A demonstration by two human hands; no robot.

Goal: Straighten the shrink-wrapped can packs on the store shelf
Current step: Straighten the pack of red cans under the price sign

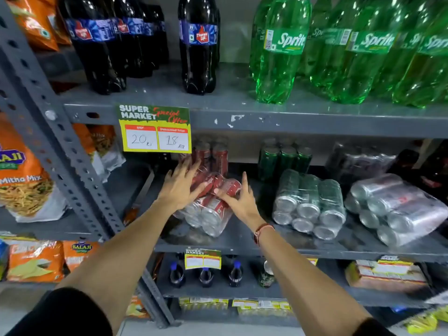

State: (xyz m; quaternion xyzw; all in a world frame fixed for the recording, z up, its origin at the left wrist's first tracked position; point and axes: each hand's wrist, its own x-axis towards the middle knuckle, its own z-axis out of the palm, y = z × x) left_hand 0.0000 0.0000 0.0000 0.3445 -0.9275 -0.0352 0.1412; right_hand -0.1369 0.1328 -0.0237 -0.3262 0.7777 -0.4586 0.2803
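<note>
We have both hands on the red can pack, which lies on its side on the middle shelf, at the left end of the row and turned at an angle, with its can bottoms pointing to the front-left. Our left hand lies flat on the top left of the pack with the fingers spread and open; it presses more than it grips. Our right hand rests on the right upper side, the fingers bent loosely over the wrap, the index finger pointing up. We judge that two hands on opposite sides are there to turn the pack square, because the film is slippery and gives no handle.

Behind the pack stand upright red cans, so there is little room to push backward. On the right lies the green can pack, near but apart, and further right the silver can pack, also crooked and close to the front edge. On the left, the shelf is bare up to the upright post, so the free room for turning is there. The price tag hangs down just above our left hand.
</note>
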